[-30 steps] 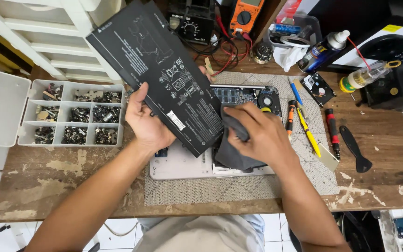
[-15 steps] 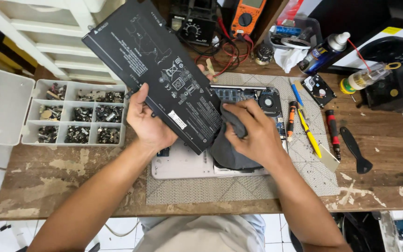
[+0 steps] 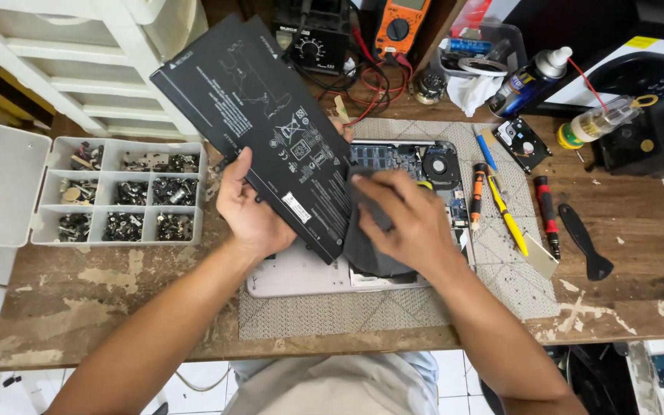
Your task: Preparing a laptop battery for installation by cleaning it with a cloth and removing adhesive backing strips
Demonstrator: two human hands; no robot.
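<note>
The wooden table (image 3: 639, 230) carries a mat with an opened laptop (image 3: 309, 273), its insides facing up. The left hand (image 3: 251, 207) has its grip closed on a flat black battery (image 3: 263, 123), tilting it up clear of the laptop. The right hand (image 3: 409, 223) presses a dark cloth (image 3: 366, 250) flat inside, fingers spread, wiping.

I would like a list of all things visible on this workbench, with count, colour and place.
battery pack: 1, black, lifted over the laptop
opened laptop: 1, grey, on the mat
cloth: 1, dark grey, on the laptop
parts organiser: 1, clear, left
multimeter: 1, orange, top
spray can: 1, blue, top right
screwdrivers: several, right of the laptop
left hand: holds the battery pack
right hand: presses the cloth
</note>
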